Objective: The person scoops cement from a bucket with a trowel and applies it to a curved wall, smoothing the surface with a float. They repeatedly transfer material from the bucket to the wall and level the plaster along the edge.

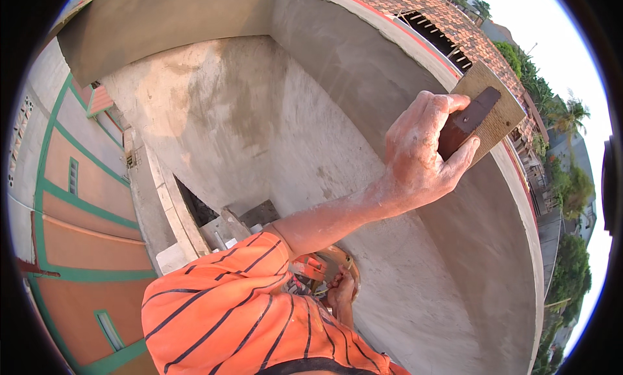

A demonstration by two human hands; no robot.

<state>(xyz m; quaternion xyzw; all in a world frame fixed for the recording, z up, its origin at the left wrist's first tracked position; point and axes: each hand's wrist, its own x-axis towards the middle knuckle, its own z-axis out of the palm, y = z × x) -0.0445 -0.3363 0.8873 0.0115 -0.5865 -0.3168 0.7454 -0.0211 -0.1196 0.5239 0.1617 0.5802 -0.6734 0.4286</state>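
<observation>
My left hand (pixel 418 151), dusted with grey cement, is shut on the dark handle of a flat wooden float (pixel 496 118). It holds the float against the grey plastered wall (pixel 363 70) near its upper edge. My left arm in an orange striped sleeve (pixel 227 303) reaches up from the lower left. Lower down, my right hand (pixel 342 289) is closed around a brown rounded object (pixel 337 253). The sleeve partly hides that object and I cannot tell what it is.
Smooth grey plaster covers the wall and the ledge (pixel 195 24) above it. A red-tiled roof (pixel 415 5) lies beyond the wall top. Far below are an orange and green building wall (pixel 78 200), a dark opening (pixel 195 209) in concrete, and trees (pixel 571 180) at right.
</observation>
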